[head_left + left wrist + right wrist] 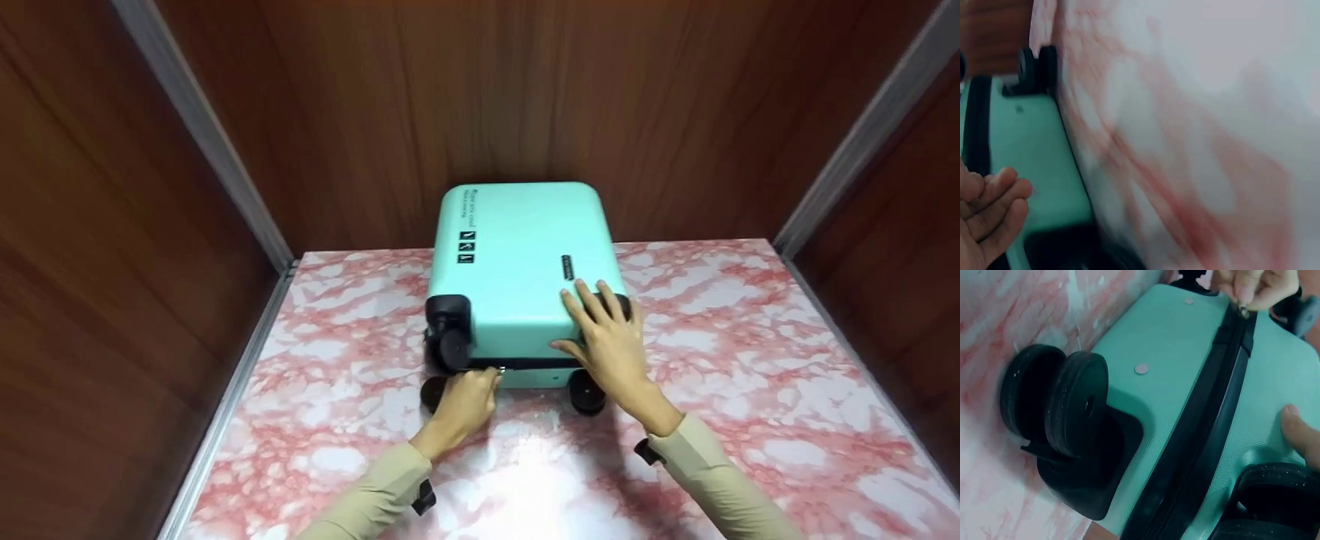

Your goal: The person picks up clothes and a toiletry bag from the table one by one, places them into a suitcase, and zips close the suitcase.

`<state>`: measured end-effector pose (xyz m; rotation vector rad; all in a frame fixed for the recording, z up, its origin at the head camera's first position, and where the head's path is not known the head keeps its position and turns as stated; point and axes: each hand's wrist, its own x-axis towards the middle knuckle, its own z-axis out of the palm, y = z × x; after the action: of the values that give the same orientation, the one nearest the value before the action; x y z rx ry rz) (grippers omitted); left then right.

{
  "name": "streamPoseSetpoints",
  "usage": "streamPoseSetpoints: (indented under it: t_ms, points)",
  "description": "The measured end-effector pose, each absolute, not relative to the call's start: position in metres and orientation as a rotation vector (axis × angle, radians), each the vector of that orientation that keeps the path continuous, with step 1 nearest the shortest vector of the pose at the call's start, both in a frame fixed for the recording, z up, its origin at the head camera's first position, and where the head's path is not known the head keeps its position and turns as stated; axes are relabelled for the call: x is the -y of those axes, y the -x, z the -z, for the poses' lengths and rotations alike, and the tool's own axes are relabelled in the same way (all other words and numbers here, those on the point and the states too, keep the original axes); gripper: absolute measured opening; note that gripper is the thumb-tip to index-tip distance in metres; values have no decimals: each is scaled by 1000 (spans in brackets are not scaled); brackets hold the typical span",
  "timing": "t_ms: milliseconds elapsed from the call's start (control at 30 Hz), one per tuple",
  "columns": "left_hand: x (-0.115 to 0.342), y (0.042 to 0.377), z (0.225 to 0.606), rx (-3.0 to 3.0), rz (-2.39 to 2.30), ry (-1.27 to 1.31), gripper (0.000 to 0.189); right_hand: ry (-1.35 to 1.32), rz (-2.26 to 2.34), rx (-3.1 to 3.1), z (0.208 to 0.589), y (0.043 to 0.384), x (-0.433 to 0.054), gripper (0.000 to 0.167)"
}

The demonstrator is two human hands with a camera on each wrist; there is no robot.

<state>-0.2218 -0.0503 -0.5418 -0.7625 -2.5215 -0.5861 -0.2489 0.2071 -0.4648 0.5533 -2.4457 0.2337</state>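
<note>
A mint-green hard-shell suitcase (525, 232) lies flat, its wheeled end facing me. Along that end runs a black zipper (1207, 422), closed where the right wrist view shows it. My left hand (466, 401) pinches the small metal zipper pull (1243, 311) between thumb and curled fingers, near the left wheels. My right hand (611, 345) rests with fingers spread over the suitcase's near right corner, its thumb on the end face. Part of the upper right black wheel housing is hidden under that hand.
Black double wheels (1075, 402) stick out from the suitcase's corners. Beneath lies a pink-and-white marbled surface (337, 390). A brown wood-grain panel (510, 90) stands close behind the suitcase, with more panels and grey metal strips (210, 120) at both sides.
</note>
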Motion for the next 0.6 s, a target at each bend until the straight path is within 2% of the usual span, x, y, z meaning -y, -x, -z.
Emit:
streamPoseSetpoints:
  t_ms: [200,600]
  points:
    - [55,222,544,2457,568,733,11,-550,-279,2440,465,248,-210,81]
    - [105,218,548,2419,545,671,14,-570,-292,2454,464,249,-209,80]
